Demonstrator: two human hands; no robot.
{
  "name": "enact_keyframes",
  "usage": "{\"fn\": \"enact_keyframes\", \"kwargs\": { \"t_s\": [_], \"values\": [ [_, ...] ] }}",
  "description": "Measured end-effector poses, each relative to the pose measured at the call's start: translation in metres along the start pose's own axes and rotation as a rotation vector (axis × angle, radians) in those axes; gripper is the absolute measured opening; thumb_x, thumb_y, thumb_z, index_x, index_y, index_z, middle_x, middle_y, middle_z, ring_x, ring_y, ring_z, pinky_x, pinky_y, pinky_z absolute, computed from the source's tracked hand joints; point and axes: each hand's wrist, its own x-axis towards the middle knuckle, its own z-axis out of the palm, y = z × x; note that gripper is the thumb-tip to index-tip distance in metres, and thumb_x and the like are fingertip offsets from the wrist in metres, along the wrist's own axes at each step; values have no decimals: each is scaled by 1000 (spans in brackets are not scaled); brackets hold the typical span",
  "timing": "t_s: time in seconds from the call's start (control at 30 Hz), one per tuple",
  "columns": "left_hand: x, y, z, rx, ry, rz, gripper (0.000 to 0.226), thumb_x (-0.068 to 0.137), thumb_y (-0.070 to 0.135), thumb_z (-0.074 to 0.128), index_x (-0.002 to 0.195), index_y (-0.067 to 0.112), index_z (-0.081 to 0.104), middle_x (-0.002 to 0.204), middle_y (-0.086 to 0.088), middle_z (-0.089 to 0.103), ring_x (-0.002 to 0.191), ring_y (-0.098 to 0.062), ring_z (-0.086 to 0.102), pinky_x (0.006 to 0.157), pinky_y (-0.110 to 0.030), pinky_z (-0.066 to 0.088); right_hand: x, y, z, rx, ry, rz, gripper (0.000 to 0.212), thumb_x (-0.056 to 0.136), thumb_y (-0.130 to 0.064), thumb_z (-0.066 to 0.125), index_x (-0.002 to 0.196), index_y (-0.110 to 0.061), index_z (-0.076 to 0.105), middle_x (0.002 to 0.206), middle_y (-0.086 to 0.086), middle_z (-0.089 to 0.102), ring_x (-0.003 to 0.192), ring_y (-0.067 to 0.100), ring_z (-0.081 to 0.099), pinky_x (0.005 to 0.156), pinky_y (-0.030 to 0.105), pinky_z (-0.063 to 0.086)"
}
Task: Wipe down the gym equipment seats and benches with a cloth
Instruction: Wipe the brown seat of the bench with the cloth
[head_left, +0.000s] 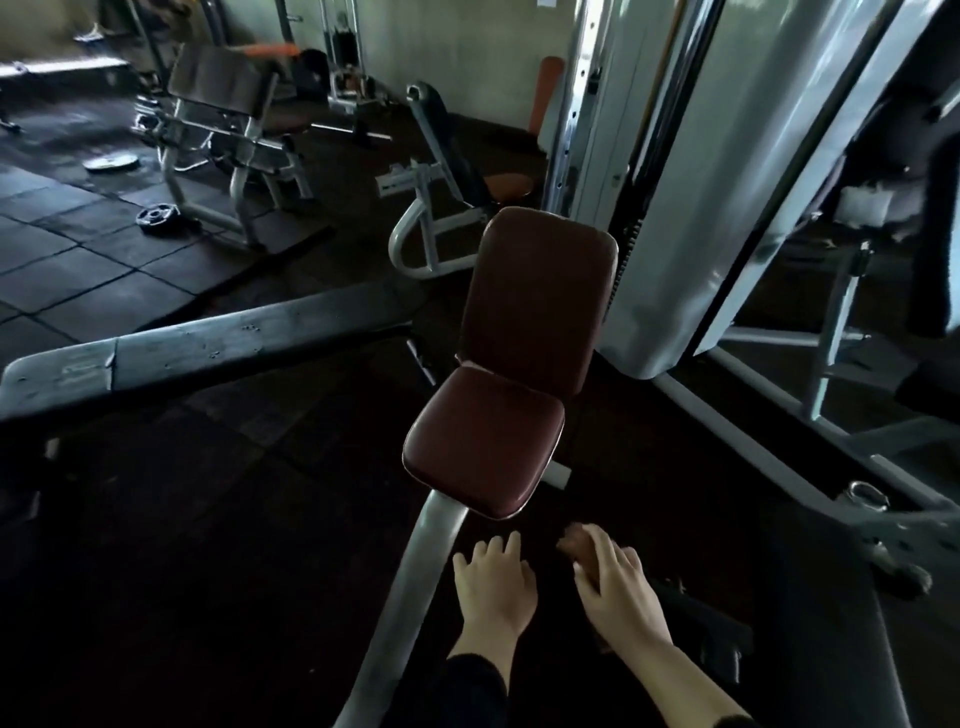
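Observation:
A maroon padded seat (483, 441) with its upright backrest (540, 296) stands on a grey metal frame (415, 561) in the middle of the view. Both of my hands hover low, just in front of the seat's near edge. My left hand (493, 577) is held flat with its fingers spread and holds nothing. My right hand (615, 587) lies over a small brownish cloth (571, 543), which peeks out past its fingertips; most of the cloth is hidden under the hand.
A long grey flat bench (208, 348) runs to the left. The machine's white column (660, 182) and chrome rails stand close on the right. Other machines (228, 135) and weight plates (156, 214) sit on the dark tiled floor behind.

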Motion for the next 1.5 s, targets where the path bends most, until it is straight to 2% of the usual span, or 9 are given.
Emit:
{"fn": "enact_keyframes", "kwargs": {
  "t_s": [0.27, 0.53, 0.67, 0.93, 1.1, 1.23, 1.3, 1.4, 1.5],
  "values": [
    [127, 20, -12, -67, 92, -104, 49, 100, 34, 35, 148, 26, 31, 140, 9, 48, 129, -13, 43, 105, -37, 30, 149, 9, -15, 36, -76, -8, 39, 96, -33, 47, 133, -25, 36, 108, -15, 43, 104, 15, 54, 65, 24, 52],
    [212, 33, 27, -123, 233, -314, 48, 89, 36, 55, 135, 24, 55, 127, 6, 63, 112, -14, 59, 96, -44, 46, 271, 37, 18, 6, -254, -221, 41, 95, -34, 48, 134, -26, 38, 110, -17, 43, 109, 15, 50, 67, 21, 46],
    [253, 47, 66, -89, 275, -484, 50, 97, 37, 41, 146, 25, 39, 147, 7, 45, 132, -12, 43, 107, -39, 34, 331, 74, 53, 54, -318, -449, 40, 90, -29, 59, 128, -21, 49, 127, -11, 53, 111, 15, 49, 80, 24, 47],
    [332, 64, 145, -17, 347, -552, 56, 66, 34, 82, 119, 21, 69, 126, 0, 65, 116, -16, 62, 92, -49, 51, 415, 131, 119, 139, -291, -638, 38, 91, -28, 58, 127, -19, 51, 128, -2, 47, 109, 16, 45, 82, 24, 44],
    [369, 53, 186, 45, 390, -498, 53, 81, 36, 69, 131, 22, 59, 140, 0, 53, 130, -16, 49, 105, -51, 40, 446, 150, 158, 167, -245, -673, 38, 94, -30, 52, 130, -18, 49, 136, -3, 43, 114, 16, 41, 84, 23, 39],
    [381, 39, 204, 102, 380, -513, 58, 95, 44, 18, 150, 28, 27, 158, 4, 22, 147, -13, 17, 118, -50, 10, 468, 166, 181, 136, -193, -729, 42, 94, -33, 52, 131, -15, 51, 137, -2, 47, 116, 19, 43, 90, 35, 46],
    [384, 30, 205, 118, 403, -514, 63, 92, 47, 4, 152, 32, 19, 160, 5, 16, 148, -12, 10, 118, -49, 3, 474, 173, 191, 80, -164, -814, 46, 95, -39, 47, 135, -18, 49, 141, -2, 46, 126, 20, 40, 105, 35, 35],
    [391, 13, 205, 121, 407, -520, 64, 90, 49, -3, 152, 35, 7, 161, 8, 3, 148, -8, -2, 119, -47, -5, 469, 182, 207, -40, -207, -1006, 53, 97, -44, 29, 147, -28, 27, 156, -8, 22, 146, 17, 9, 119, 37, 7],
    [397, 4, 204, 94, 430, -539, 65, 89, 50, -2, 152, 34, 2, 160, 9, -4, 147, -6, -9, 119, -44, -9, 466, 182, 219, -112, -171, -1066, 50, 99, -43, 26, 148, -32, 23, 156, -10, 19, 147, 17, 3, 120, 35, 4]
  ]
}}
